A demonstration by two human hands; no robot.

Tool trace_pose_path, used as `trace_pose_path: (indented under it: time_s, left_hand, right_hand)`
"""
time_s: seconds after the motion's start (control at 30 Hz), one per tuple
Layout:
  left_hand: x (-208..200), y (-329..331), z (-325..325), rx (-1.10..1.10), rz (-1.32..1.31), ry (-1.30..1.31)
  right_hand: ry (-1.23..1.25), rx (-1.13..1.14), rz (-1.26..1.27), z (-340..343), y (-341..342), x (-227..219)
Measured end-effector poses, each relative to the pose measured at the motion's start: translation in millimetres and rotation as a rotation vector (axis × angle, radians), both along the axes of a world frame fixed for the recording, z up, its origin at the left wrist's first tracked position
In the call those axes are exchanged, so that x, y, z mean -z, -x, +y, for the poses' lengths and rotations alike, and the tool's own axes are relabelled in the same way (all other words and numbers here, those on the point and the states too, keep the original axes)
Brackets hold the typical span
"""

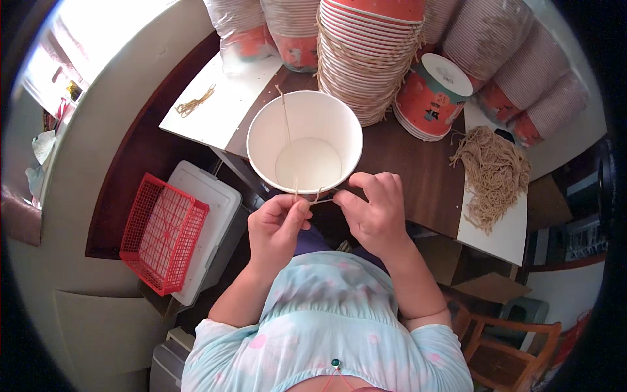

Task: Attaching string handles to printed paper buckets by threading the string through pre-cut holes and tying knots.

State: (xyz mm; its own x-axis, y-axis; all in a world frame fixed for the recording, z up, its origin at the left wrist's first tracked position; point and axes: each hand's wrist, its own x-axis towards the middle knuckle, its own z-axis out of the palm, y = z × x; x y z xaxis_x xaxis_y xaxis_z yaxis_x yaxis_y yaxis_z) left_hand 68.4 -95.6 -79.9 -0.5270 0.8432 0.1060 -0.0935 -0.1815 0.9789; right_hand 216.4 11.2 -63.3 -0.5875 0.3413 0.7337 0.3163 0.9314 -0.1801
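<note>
A white-lined paper bucket (261,153) stands with its mouth toward me at the table's near edge. One strand of tan cord (286,117) crosses its far rim and hangs down inside. At the near rim, my left hand (277,228) pinches a piece of cord (321,201) between thumb and forefinger. My right hand (377,212) closes its thumb and forefinger on the other side of that cord, which runs between both hands and loops by the rim. The bucket's outer wall is mostly hidden.
Behind the bucket rises a tall stack of nested paper buckets (369,62) with cords. Upturned red buckets (431,98) and a heap of tan cord (493,170) lie right. A small cord bundle (194,101) lies left; below, a red basket (163,232) rests on a lidded bin (219,196).
</note>
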Motion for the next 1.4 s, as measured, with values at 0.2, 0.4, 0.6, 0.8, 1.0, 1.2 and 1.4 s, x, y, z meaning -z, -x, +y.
trace_pose_path:
  time_s: [0.2,0.4,0.6,0.8,1.0,1.2,1.4]
  left_hand:
    - [-19,0,-9,-0.097,0.747,-0.259]
    - [-37,5,2,-0.2,1.122,-0.602]
    - [-57,13,14,-0.118,0.784,-0.742]
    - [-47,8,50,-0.014,0.438,-0.759]
    - [-50,5,68,0.013,0.201,-0.744]
    - [-71,-10,79,0.153,-0.188,-0.809]
    - [-66,-14,75,0.463,-0.036,-0.574]
  right_hand:
    - [0.16,-0.094,0.119,-21,1,-8]
    - [0.14,-0.317,0.319,-23,21,-2]
    - [0.166,-0.228,0.243,-23,19,-11]
    - [0.453,-0.172,0.259,-35,23,-23]
    - [0.218,-0.057,0.189,-15,12,-22]
    - [0.127,0.012,0.15,3,0,-22]
    - [0.544,0.022,0.014,33,-15,-29]
